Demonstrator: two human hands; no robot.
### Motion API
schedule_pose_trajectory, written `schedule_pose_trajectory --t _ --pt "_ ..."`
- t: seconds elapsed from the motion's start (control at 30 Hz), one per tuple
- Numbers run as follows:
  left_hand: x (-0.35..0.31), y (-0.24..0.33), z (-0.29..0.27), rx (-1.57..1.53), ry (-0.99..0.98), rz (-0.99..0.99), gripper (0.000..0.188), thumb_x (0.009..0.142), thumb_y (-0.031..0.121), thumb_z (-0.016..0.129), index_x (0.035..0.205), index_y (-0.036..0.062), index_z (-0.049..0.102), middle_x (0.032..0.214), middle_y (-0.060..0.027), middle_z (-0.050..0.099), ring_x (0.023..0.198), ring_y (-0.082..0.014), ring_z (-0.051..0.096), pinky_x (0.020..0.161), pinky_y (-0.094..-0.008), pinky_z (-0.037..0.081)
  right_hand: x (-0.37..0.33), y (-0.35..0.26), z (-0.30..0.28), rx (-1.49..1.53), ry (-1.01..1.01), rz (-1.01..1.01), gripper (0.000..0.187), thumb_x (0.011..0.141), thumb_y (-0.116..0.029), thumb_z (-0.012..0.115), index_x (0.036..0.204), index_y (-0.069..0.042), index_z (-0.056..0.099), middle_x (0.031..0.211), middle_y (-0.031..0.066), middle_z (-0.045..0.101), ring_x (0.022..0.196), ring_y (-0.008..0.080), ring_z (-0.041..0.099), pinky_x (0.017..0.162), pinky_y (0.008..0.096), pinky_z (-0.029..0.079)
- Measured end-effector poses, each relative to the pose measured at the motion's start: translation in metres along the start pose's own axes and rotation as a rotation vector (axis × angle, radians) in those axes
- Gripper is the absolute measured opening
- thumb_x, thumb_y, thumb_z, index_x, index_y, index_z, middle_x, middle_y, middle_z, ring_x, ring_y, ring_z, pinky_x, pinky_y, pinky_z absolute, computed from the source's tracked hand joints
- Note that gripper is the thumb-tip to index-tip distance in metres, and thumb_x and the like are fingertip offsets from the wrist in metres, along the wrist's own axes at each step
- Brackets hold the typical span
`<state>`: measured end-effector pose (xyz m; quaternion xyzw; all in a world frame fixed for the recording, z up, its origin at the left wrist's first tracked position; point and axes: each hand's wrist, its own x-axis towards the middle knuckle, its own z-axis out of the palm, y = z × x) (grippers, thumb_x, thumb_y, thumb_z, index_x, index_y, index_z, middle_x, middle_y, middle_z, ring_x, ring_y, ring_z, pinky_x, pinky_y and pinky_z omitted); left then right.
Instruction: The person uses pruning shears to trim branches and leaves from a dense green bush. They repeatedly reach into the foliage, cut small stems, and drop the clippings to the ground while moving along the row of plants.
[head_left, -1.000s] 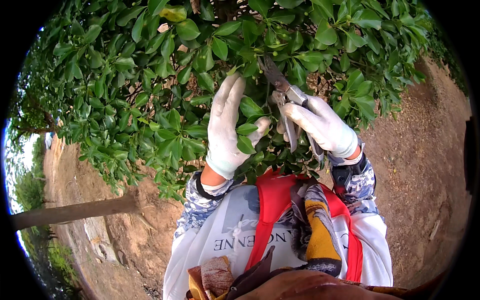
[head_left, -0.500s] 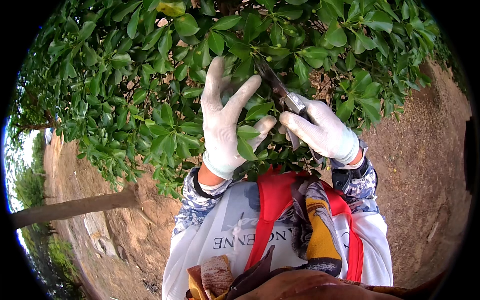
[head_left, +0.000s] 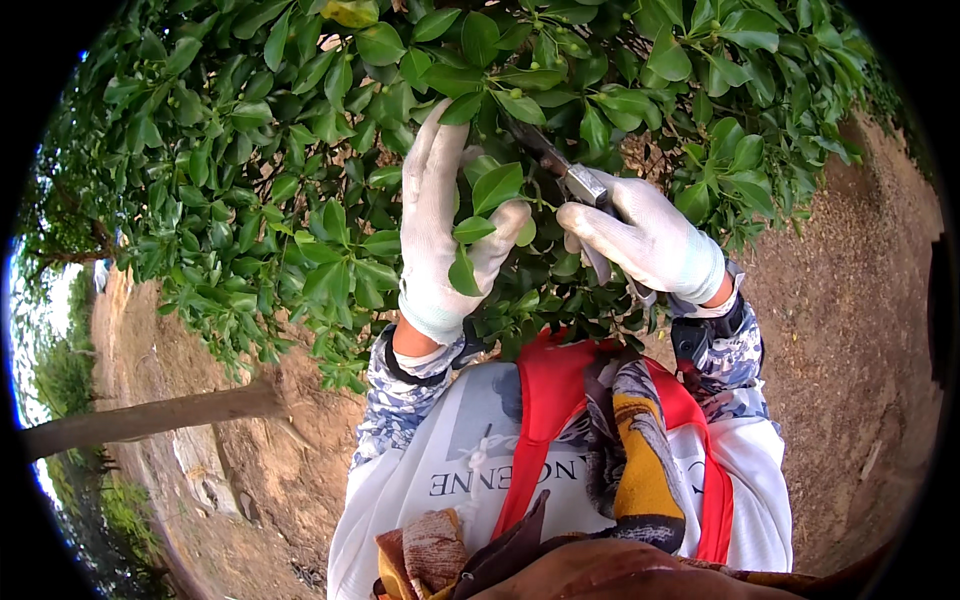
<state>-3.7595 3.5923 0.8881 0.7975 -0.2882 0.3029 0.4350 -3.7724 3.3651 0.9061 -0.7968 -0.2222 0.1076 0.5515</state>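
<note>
My right hand [head_left: 655, 240], in a white knit glove, is closed round a pair of pruning shears [head_left: 583, 186]. Their dark blades point up and left into the green leaves, and the tips are partly hidden. To the left, my left hand [head_left: 440, 230], gloved alike, reaches up into the leafy bush [head_left: 330, 200]. Its fingers are stretched out and its thumb stands apart. A leafy sprig [head_left: 497, 187] lies in front of that palm and beside the thumb; I see no grip on it. Leaves cover the fingertips.
Small green fruits sit among the leaves at the top. A tree trunk [head_left: 160, 418] crosses the left side over brown ground [head_left: 280, 480]. More bare soil [head_left: 830, 330] lies at right. Red straps [head_left: 540, 425] hang over my white top, beside a patterned scarf [head_left: 640, 460].
My left hand's fingers have come together from a spread pose and gone behind the leaves. The sprig by its thumb has shifted. My right hand and the shears have barely moved.
</note>
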Motion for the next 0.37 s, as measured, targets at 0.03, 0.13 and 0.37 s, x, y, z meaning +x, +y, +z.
schedule_pose_trajectory --t 0.03,0.13,0.37 --pt "0.000 -0.002 -0.002 0.040 0.003 0.025 0.083 0.088 0.043 0.075 0.150 -0.0009 0.040 0.149 -0.0233 0.042 0.117 -0.0326 0.055 0.098 -0.0406 0.049 -0.001 -0.001 0.000 -0.006 -0.002 0.017 0.031 0.102 -0.034 0.058 0.091 -0.005 0.058 0.063 -0.0003 0.057 0.049 0.0102 0.056 0.047 0.0286 0.043" --pt "-0.001 -0.004 -0.005 0.057 0.020 0.042 0.083 0.089 0.042 0.075 0.151 -0.0008 0.040 0.149 -0.0232 0.042 0.118 -0.0332 0.054 0.101 -0.0418 0.047 -0.003 -0.005 0.000 -0.006 0.002 0.030 0.032 0.102 -0.035 0.059 0.091 -0.005 0.058 0.063 -0.0011 0.057 0.049 0.0094 0.056 0.047 0.0278 0.043" --pt "-0.004 -0.012 -0.007 0.123 0.006 0.088 0.086 0.087 0.045 0.076 0.152 0.0008 0.040 0.154 -0.0244 0.038 0.136 -0.0369 0.046 0.109 -0.0418 0.041 -0.005 -0.005 -0.012 -0.167 0.066 0.013 0.035 0.101 -0.042 0.059 0.093 -0.008 0.062 0.066 -0.0025 0.061 0.052 0.0109 0.058 0.051 0.0291 0.046"
